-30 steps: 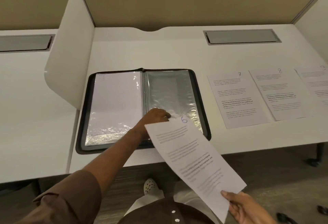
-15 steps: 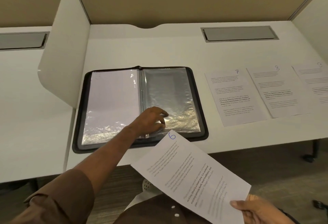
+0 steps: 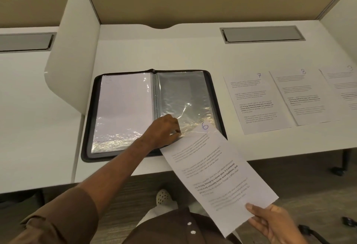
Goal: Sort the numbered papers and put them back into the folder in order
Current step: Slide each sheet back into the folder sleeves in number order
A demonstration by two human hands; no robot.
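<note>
Landmark: black zip-edged folder with clear plastic sleeves, open on the white worktop.
Sheet 6: white printed paper marked 6, top edge at the folder's near right corner.
Left hand: fingers pinching the right sleeve's lower edge.
Right hand: thumb clamping the sheet's bottom corner.
Handling: light, floppy; likely buckles; support both ends.
Sheets 7, 8: right of folder.

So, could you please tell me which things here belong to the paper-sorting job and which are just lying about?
Part of the job:
- black zip folder with clear plastic sleeves
- white sheet numbered 6, held by right hand
- left hand at the sleeve
- sheets 7, 8, 9

Just there:
- grey cable hatch
- white desk divider
</note>
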